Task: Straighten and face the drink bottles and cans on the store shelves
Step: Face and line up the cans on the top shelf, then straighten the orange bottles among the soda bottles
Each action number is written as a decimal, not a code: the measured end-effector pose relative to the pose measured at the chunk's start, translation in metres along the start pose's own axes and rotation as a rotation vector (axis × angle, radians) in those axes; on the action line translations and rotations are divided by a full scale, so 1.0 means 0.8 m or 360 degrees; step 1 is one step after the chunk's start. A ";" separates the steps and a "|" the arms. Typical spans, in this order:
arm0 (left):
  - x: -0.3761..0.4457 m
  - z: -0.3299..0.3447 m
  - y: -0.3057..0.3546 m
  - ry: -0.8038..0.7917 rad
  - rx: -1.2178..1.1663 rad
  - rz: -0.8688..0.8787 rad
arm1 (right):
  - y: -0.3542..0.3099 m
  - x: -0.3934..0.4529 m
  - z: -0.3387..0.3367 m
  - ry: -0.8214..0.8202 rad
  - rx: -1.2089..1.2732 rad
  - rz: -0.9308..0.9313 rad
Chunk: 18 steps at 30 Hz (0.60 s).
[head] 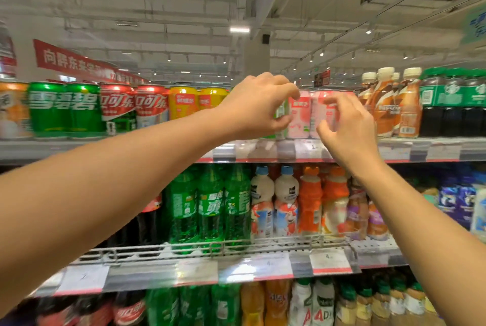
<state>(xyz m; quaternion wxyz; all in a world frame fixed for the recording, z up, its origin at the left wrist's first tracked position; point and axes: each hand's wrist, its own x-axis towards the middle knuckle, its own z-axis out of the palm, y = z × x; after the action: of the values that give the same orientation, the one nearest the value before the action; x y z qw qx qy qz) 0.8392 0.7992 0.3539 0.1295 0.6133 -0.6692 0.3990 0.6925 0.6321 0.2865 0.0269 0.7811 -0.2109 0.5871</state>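
Neither grip holds anything: our left hand (259,105) is part-open, fingers curled, in front of a green can (280,115); contact unclear. Our right hand (347,126) is spread loosely before the pink cans (299,115) on the top shelf (105,145); whether it touches them we cannot tell. Step in hand, as we judge: facing the pink cans. Next move likely calls for closing on one can and turning its label forward, level with the neighbours.

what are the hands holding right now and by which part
Nothing is clearly held. The left hand and right hand hover open-fingered in front of the pink cans on the top shelf; any contact cannot be told.
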 end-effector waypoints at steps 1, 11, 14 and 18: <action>-0.018 -0.007 -0.001 0.0008 -0.0031 -0.0004 | -0.015 -0.008 0.001 -0.0044 0.0047 -0.0065; -0.198 -0.064 -0.025 -0.0023 -0.0170 -0.0237 | -0.136 -0.079 0.021 -0.0684 0.0640 -0.0180; -0.252 -0.077 -0.033 -0.0079 -0.0233 -0.0405 | -0.160 -0.098 0.028 -0.0853 0.0719 -0.0142; -0.326 -0.090 -0.040 -0.0158 -0.0348 -0.0626 | -0.189 -0.133 0.040 -0.1079 0.0828 -0.0145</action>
<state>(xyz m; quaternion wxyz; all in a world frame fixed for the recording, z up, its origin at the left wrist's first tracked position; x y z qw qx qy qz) 0.9016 1.0387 0.2397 0.2374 0.7332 -0.5816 0.2603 0.7523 0.7922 0.2091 -0.2159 0.9191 -0.0179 0.3291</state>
